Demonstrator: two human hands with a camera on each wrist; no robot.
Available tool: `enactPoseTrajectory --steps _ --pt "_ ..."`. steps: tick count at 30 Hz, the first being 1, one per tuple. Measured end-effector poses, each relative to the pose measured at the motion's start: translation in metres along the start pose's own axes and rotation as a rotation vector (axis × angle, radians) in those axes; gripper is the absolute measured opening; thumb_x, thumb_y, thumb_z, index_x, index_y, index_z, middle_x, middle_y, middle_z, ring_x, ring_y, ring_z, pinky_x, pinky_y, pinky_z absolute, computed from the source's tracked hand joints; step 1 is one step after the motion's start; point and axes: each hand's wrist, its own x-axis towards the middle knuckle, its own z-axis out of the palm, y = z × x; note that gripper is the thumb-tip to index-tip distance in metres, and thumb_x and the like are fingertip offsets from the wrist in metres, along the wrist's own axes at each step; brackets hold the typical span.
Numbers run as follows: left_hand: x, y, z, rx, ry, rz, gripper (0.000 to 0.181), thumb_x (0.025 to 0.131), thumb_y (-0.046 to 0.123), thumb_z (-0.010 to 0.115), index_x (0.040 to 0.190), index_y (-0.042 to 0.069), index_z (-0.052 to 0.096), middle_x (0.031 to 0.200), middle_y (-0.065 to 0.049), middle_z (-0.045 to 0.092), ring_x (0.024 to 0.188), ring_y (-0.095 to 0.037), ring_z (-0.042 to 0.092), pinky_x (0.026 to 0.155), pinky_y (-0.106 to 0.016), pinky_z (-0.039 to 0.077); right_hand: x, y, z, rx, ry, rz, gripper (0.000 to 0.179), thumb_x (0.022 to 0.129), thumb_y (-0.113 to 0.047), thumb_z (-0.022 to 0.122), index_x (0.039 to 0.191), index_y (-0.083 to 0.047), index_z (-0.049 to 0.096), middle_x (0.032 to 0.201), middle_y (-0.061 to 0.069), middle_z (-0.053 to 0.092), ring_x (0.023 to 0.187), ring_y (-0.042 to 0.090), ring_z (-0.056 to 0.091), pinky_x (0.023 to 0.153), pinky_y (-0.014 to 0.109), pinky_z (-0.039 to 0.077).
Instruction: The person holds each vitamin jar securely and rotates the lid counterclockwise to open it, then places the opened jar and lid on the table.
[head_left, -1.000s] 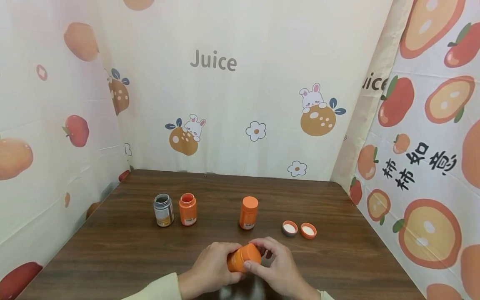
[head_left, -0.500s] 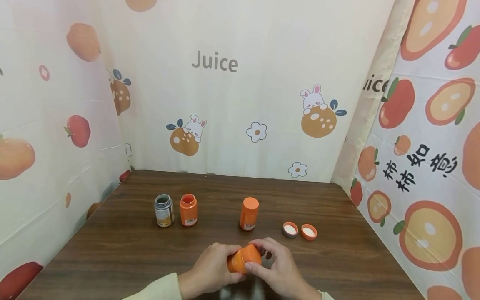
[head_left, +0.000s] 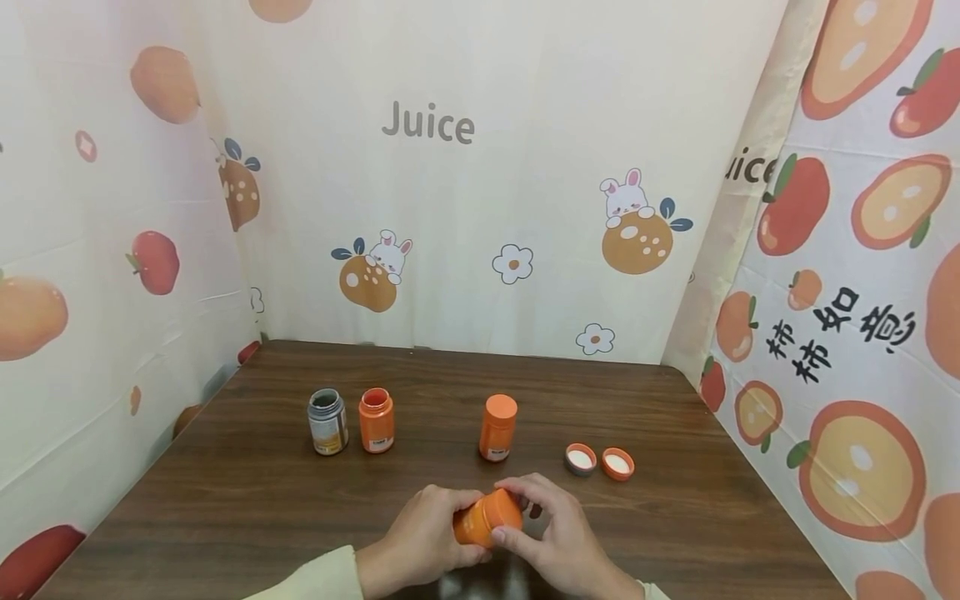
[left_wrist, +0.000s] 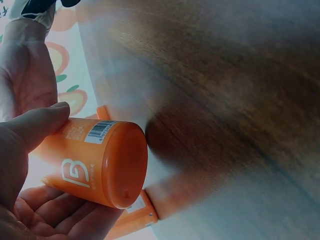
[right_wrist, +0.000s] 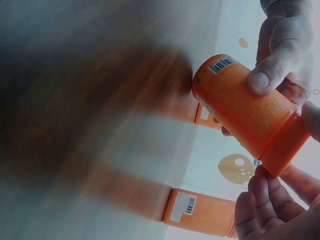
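Note:
An orange plastic bottle (head_left: 471, 525) is held tilted above the near part of the table, its capped end pointing right and up. My left hand (head_left: 426, 533) grips its body, thumb on one side and fingers on the other. At the other end, my right hand (head_left: 558, 533) holds the orange lid (head_left: 506, 507) between thumb and fingers. In the left wrist view the bottle's base (left_wrist: 126, 165) and barcode face the camera. The lid (right_wrist: 286, 147) sits on the bottle in the right wrist view, with right fingertips around it.
On the brown table (head_left: 420, 475) stand an uncapped grey jar (head_left: 327, 423) and an uncapped orange jar (head_left: 377, 422) at the left. A capped orange bottle (head_left: 498, 429) stands beyond my hands. Two upturned lids, one grey-sided (head_left: 580, 459) and one orange (head_left: 617, 464), lie to the right.
My right thumb and fingers have shifted very slightly around the lid. The left hand keeps its grip, and the bottle stays in about the same place.

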Motion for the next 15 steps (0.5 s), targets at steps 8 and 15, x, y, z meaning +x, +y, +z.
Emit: enactPoseTrajectory --steps 8,15 --pt "-0.0007 -0.0015 0.0001 -0.001 0.002 0.014 0.038 0.076 0.025 0.092 0.110 0.021 0.075 0.084 0.020 0.063 0.070 0.000 0.057 0.067 -0.022 0.048 -0.0002 -0.0010 -0.0045 0.014 -0.051 -0.076 0.048 0.087 -0.031 0.083 0.132 -0.029 0.064 0.116 -0.013 0.065 0.095 0.009 0.059 0.079 0.029 0.050" --pt "-0.0004 -0.0015 0.0003 0.001 -0.002 0.018 0.038 0.076 0.024 0.092 0.111 0.020 0.075 0.085 0.021 0.064 0.071 0.000 0.057 0.067 -0.022 0.048 0.0000 -0.0004 -0.0075 0.015 -0.084 -0.143 0.057 0.086 -0.022 0.085 0.137 -0.027 0.061 0.127 -0.005 0.065 0.107 0.014 0.059 0.084 0.035 0.051"
